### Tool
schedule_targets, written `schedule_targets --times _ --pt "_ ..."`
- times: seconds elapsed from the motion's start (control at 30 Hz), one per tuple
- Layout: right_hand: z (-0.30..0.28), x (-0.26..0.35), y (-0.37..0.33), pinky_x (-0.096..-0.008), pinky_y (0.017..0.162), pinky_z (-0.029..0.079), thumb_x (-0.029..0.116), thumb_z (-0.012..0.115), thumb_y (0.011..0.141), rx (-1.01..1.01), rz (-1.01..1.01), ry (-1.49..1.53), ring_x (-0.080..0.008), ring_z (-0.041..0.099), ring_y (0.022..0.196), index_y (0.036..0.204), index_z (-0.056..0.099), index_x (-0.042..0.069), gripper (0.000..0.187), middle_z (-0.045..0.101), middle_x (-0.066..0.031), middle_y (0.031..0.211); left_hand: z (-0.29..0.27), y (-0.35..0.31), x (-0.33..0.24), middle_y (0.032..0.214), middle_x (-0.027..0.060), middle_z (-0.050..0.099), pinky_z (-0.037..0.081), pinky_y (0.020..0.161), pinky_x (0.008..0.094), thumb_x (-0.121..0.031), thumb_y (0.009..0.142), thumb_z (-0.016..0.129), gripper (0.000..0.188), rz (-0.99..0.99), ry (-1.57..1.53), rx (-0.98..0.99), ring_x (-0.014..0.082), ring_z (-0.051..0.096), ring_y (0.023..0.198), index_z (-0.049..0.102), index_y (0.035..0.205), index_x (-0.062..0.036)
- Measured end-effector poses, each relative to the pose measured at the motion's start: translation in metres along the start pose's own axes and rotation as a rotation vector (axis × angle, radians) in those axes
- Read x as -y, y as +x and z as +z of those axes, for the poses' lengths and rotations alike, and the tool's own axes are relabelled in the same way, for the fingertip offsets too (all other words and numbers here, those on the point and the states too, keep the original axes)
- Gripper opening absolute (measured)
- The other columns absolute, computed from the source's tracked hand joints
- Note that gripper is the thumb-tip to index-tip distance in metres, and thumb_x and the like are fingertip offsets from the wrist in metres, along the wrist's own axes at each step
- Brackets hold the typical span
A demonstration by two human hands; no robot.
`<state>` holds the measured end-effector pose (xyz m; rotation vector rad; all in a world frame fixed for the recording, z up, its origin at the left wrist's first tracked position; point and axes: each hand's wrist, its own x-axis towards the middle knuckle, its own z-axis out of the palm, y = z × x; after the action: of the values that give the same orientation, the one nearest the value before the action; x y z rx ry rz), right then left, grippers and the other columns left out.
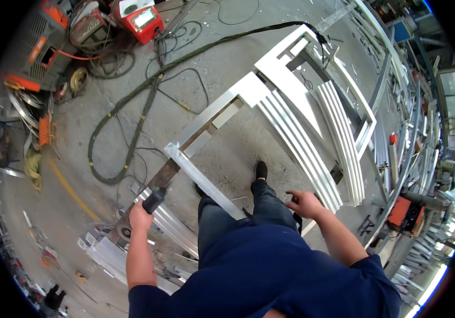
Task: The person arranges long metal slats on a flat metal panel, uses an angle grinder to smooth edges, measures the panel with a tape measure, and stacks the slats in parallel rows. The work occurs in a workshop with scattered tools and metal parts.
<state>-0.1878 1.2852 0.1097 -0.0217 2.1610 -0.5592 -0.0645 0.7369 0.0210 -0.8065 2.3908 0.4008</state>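
Room to pass lies between the metal bar (206, 181) and white slats (304, 150), obstacles on either side

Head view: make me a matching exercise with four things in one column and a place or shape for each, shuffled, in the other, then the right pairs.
Things
1. dark tool
2. red machine with a screen
3. thick dark cable
4. yellow stripe

Places and shapes
A. bent into a large loop
B. flat on the floor, toward the left of the picture
C. held in the left grip
D. close to the picture's top edge, left of centre

Right pairs: 1-C, 2-D, 3-A, 4-B
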Motion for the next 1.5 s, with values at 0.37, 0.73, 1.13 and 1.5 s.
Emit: schedule_targets --times 0.37,0.73,1.13,1.5 --pt "0.009 0.054 0.116 -0.0382 0.112 0.033 0.053 0.059 0.093 0.458 -0.555 0.963 -0.0291 0.043 0.135 0.144 0.039 -0.005 0.08 0.046 -0.0206 0.145 -0.088 -0.049 -0.296 0.115 0.0015 0.06 0.023 0.117 0.0467 -0.022 0.083 0.056 0.026 1.418 0.748 -0.467 0.0219 0.053 0.121 0.064 0.107 -0.0188" --pt "0.004 0.009 0.052 -0.0481 0.091 0.052 0.032 0.077 0.077 0.089 -0.536 2.293 -0.026 0.064 0.096 0.12 0.055 0.009 0.053 0.063 -0.0108 0.105 -0.05 -0.128 -0.354 0.126 0.0104 0.053 0.036 0.107 0.0444 -0.029 0.086 0.068 0.04 1.393 -0.24 0.035 0.0312 0.049 0.117 0.062 0.118 -0.0073" --pt "0.003 -0.181 -0.021 -0.0472 0.087 0.051 0.035 0.076 0.079 -0.57 -0.65 2.474 -0.025 0.059 0.093 0.122 0.053 0.012 0.054 0.058 -0.0077 0.101 -0.07 0.012 -0.202 0.084 0.0228 0.065 0.048 0.075 0.0511 -0.023 0.088 0.062 0.022 0.459 0.495 -0.218 0.0417 0.063 0.085 0.073 0.084 -0.0042" --pt "-0.046 -0.253 -0.025 -0.0461 0.084 0.053 0.038 0.076 0.078 -0.265 -0.498 2.451 -0.0242 0.06 0.09 0.127 0.05 0.012 0.061 0.059 -0.008 0.1 -0.187 -0.069 -0.21 0.078 0.0265 0.064 0.046 0.066 0.0491 -0.033 0.099 0.053 0.04 0.16 0.244 -0.881 0.0441 0.061 0.073 0.064 0.088 0.0038"
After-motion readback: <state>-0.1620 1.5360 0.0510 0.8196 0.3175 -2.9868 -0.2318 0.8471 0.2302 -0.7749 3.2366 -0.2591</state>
